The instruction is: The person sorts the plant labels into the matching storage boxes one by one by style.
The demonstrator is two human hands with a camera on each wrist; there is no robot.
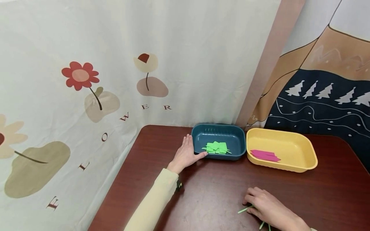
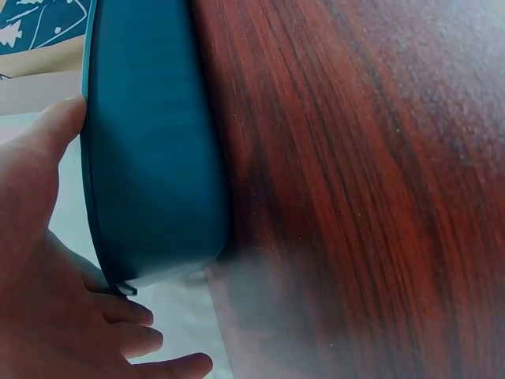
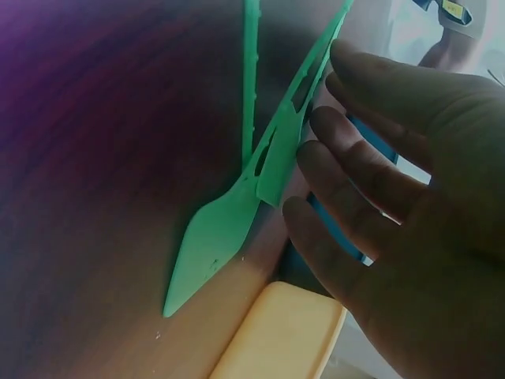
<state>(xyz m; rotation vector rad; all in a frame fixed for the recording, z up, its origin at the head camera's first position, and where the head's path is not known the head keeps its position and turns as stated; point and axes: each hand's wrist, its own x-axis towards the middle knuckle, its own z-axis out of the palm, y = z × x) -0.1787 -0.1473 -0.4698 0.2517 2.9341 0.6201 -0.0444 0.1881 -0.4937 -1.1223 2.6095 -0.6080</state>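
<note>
My left hand (image 1: 186, 154) rests against the left end of a dark blue tub (image 1: 219, 157), fingers straight along its side and thumb on the front rim. The left wrist view shows the tub's outer wall (image 2: 154, 158) beside the thumb. Inside that tub lies a heap of bright green tags (image 1: 218, 147). My right hand (image 1: 267, 207), low above the table at the front right, pinches green plastic tags (image 3: 217, 233) with a pointed blade and thin notched straps. How many it holds is partly hidden by the fingers.
A yellow tub (image 1: 289, 168) stands just right of the blue one, with several magenta tags (image 1: 264, 155) at its front left. Both are near the back edge of a brown wooden table (image 1: 214, 189). Behind hangs a white curtain (image 1: 202, 64) with printed flowers.
</note>
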